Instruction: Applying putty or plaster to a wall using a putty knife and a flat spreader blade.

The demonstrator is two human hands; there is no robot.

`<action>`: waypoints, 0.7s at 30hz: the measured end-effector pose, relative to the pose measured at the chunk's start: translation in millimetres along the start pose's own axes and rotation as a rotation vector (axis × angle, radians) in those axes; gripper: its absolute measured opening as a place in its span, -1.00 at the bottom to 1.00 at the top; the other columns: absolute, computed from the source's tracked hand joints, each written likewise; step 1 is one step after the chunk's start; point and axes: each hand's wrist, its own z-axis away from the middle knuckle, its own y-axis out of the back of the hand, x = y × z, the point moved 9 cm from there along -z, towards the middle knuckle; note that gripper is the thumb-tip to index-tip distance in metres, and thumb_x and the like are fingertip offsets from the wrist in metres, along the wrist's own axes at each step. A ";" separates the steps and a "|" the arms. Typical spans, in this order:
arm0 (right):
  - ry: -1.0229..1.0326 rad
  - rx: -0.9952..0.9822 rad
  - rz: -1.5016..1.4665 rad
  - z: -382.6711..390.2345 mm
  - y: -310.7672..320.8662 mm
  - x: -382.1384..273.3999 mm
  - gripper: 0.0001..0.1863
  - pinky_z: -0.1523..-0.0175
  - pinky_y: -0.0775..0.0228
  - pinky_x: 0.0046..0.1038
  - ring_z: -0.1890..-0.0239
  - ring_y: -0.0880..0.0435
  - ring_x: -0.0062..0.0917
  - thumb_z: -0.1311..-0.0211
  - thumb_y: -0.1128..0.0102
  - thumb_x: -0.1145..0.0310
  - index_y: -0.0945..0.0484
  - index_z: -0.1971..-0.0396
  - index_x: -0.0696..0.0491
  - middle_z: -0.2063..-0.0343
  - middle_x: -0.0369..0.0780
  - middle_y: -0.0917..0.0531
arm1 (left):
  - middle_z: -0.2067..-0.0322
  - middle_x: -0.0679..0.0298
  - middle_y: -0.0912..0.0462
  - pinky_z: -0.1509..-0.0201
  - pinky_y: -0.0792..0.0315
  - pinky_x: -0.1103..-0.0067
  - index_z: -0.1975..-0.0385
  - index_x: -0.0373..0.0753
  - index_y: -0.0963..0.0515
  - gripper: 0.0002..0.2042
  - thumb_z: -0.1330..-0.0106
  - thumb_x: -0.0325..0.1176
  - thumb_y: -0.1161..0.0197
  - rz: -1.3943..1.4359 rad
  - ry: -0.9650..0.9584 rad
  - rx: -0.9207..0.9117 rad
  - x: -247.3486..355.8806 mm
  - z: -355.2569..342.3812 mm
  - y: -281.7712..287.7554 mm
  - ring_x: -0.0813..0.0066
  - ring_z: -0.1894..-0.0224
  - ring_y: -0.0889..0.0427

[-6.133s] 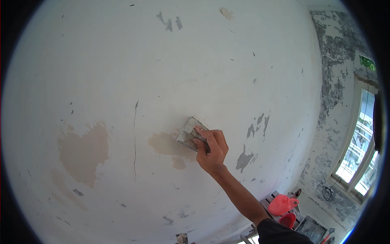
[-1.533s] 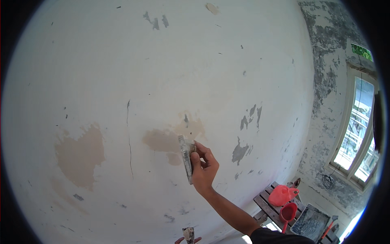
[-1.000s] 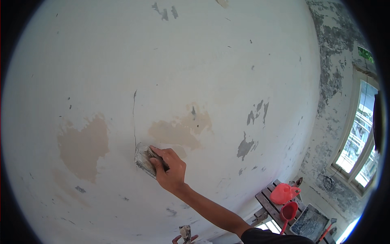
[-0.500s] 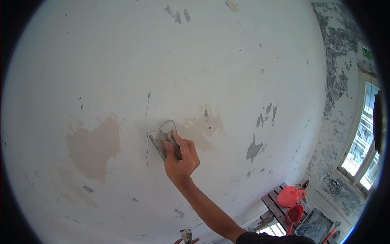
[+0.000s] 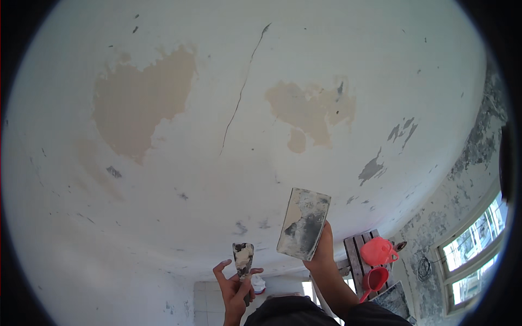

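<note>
My right hand (image 5: 322, 247) is closed behind a rectangular plastering trowel (image 5: 308, 224), mostly hidden by the plate. The trowel's flat face is turned toward me, smeared grey with a pale patch of putty along its left side. Lower and to the left, my left hand (image 5: 237, 289) grips a putty knife (image 5: 242, 255), its blade pointing up and carrying a lump of cream putty. A gap separates the two tools. Beyond them stands a white wall (image 5: 190, 212) with a long thin crack (image 5: 241, 95) and two beige patches, a larger left one (image 5: 142, 100) and a smaller right one (image 5: 304, 108).
At the lower right, a slatted wooden bench (image 5: 353, 252) bears a red plastic jug (image 5: 379, 251) and a red dipper (image 5: 375, 279). Close by are a dark-stained tray (image 5: 392, 301) and a coil of wire (image 5: 424, 267). A window (image 5: 473, 244) lies farther right.
My right hand has come away from the wall beside the crack and turned the trowel's flat face toward me. The view has tilted down, and my left hand with the putty knife shows more fully.
</note>
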 end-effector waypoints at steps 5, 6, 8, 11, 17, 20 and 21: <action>-0.175 0.077 0.088 39.7 33.6 48.2 -0.74 0.15 -0.63 -0.38 0.24 -0.72 -0.40 -0.32 0.03 0.50 -0.47 0.05 0.22 0.21 -0.11 -0.66 | 0.15 -0.08 -0.66 0.52 -0.29 0.75 -0.16 -0.18 0.03 -0.42 -0.21 -0.67 -0.09 -0.128 -0.084 -0.069 2.1 -15.2 -16.7 0.70 0.60 -0.43; -0.161 0.071 0.164 40.6 35.7 52.0 -0.74 0.13 -0.64 -0.36 0.23 -0.72 -0.39 -0.35 0.05 0.44 -0.47 0.04 0.21 0.19 -0.12 -0.66 | 0.15 -0.07 -0.67 0.50 -0.29 0.75 -0.15 -0.21 0.01 -0.42 -0.20 -0.68 -0.10 -0.200 -0.115 -0.084 2.0 -16.8 -19.3 0.71 0.58 -0.45; -0.175 0.077 0.091 47.2 31.9 54.2 -0.75 0.14 -0.65 -0.38 0.24 -0.73 -0.38 -0.31 0.03 0.52 -0.47 0.05 0.23 0.21 -0.09 -0.67 | 0.20 -0.01 -0.69 0.47 -0.28 0.77 -0.14 -0.28 -0.04 -0.44 -0.17 -0.68 -0.14 -0.168 -0.118 -0.033 -3.7 -14.4 -19.3 0.70 0.55 -0.49; -0.142 0.046 0.096 46.5 26.2 54.5 -0.75 0.12 -0.65 -0.37 0.23 -0.73 -0.38 -0.31 0.02 0.52 -0.46 0.04 0.24 0.19 -0.09 -0.67 | 0.24 0.05 -0.68 0.47 -0.30 0.75 -0.10 -0.33 -0.12 -0.47 -0.11 -0.66 -0.13 -0.289 -0.308 -0.031 1.6 -13.4 -19.7 0.68 0.52 -0.54; -0.192 0.089 0.036 42.8 37.4 64.3 -0.69 0.10 -0.65 -0.34 0.18 -0.72 -0.36 -0.26 -0.02 0.60 -0.43 -0.01 0.23 0.15 -0.07 -0.65 | 0.14 0.04 -0.52 0.53 -0.39 0.69 -0.03 -0.35 -0.27 -0.46 0.08 -0.69 -0.09 -0.505 -0.237 -0.124 4.0 -17.9 -36.7 0.52 0.43 -0.60; -0.254 0.047 -0.009 40.5 31.9 66.8 -0.70 0.09 -0.66 -0.31 0.18 -0.72 -0.34 -0.27 0.01 0.59 -0.43 0.00 0.25 0.15 -0.05 -0.64 | 0.07 0.01 -0.48 0.50 -0.42 0.68 0.01 -0.35 -0.33 -0.48 0.10 -0.70 -0.08 -0.671 -0.476 -0.135 20.0 -18.3 -45.1 0.52 0.37 -0.61; -0.254 0.046 -0.013 38.7 34.0 67.4 -0.70 0.09 -0.66 -0.31 0.18 -0.72 -0.34 -0.27 0.01 0.59 -0.43 0.00 0.25 0.15 -0.05 -0.64 | 0.06 0.01 -0.48 0.48 -0.43 0.68 0.04 -0.34 -0.37 -0.50 0.13 -0.69 -0.09 -0.683 -0.477 -0.156 21.7 -19.7 -44.7 0.53 0.35 -0.61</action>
